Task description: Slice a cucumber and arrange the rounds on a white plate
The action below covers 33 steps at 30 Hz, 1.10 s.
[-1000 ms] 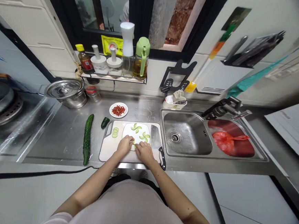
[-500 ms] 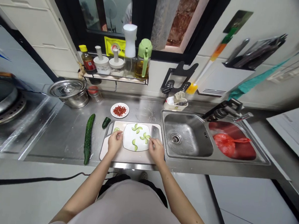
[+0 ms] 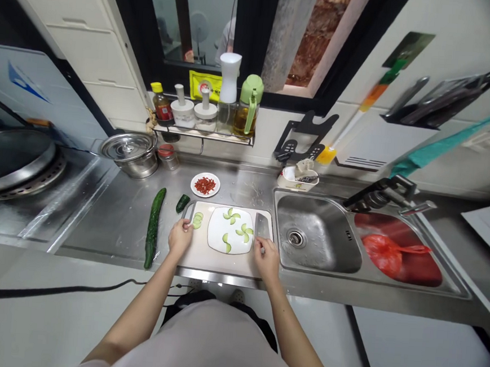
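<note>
A white plate (image 3: 217,229) with pale green cucumber slices (image 3: 245,231) arranged in curved groups lies on the cutting board (image 3: 217,265). My left hand (image 3: 180,236) is over the board's left end, fingers drawn together close to a few loose cucumber slices (image 3: 197,220). My right hand (image 3: 267,257) is just past the plate's right edge, thumb and fingertips pinched. Under and beyond it lies a knife, its blade (image 3: 262,224) showing on the board. Whatever either hand pinches is too small or hidden. A whole cucumber (image 3: 153,227) and a cut cucumber end (image 3: 183,203) lie left of the board.
Behind the board is a small dish (image 3: 194,186) of chopped red pieces. The sink (image 3: 317,234) is to the right, with a red plastic bag (image 3: 383,255) in its second basin. A lidded steel pot (image 3: 138,161) and a wok (image 3: 13,159) stand left; a bottle rack (image 3: 215,136) hangs behind.
My left hand has moved left off the plate's edge, uncovering the loose slices. My right hand has drawn slightly away from the plate. The whole view has shifted left.
</note>
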Motion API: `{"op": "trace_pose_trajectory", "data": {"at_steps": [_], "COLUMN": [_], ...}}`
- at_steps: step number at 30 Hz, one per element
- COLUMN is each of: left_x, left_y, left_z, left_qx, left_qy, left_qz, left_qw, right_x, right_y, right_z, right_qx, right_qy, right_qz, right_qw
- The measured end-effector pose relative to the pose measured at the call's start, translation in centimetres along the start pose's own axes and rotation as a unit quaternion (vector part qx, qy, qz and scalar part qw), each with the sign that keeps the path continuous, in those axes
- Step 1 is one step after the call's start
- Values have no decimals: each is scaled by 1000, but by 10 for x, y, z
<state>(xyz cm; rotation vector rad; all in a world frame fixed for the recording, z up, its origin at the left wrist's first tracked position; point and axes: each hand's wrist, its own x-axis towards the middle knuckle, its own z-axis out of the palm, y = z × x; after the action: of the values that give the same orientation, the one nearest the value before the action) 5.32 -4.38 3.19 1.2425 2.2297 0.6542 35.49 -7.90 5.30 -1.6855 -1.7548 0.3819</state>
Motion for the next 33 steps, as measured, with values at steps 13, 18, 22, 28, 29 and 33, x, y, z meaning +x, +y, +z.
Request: {"op": "trace_pose_trajectory", "data": {"at_steps": [13, 18, 22, 28, 29, 33], "left_x": [-6, -7, -6, -8, -8, -8], "left_y": [19, 17, 16, 15, 15, 16], "left_z": [16, 22, 27, 31, 31, 32], "left_qx": [104, 118, 115, 113, 112, 82], "left_qy": [35, 43, 55, 87, 86, 78], "left_qz": [-35, -34, -25, -28, -28, -20], "left_qw": [993, 991, 991, 989, 990, 993], "right_x": [-3, -4, -6, -6, -5, -3], "right_y": [7, 6, 5, 3, 2, -3], "right_z": [2, 2, 5, 9, 8, 7], "right_qx": [8, 15, 18, 20, 20, 18], "right_qy": [22, 21, 12, 3, 2, -7], "right_qz": [-22, -26, -28, -29, -31, -37], "right_qw": [999, 999, 999, 999, 999, 999]}}
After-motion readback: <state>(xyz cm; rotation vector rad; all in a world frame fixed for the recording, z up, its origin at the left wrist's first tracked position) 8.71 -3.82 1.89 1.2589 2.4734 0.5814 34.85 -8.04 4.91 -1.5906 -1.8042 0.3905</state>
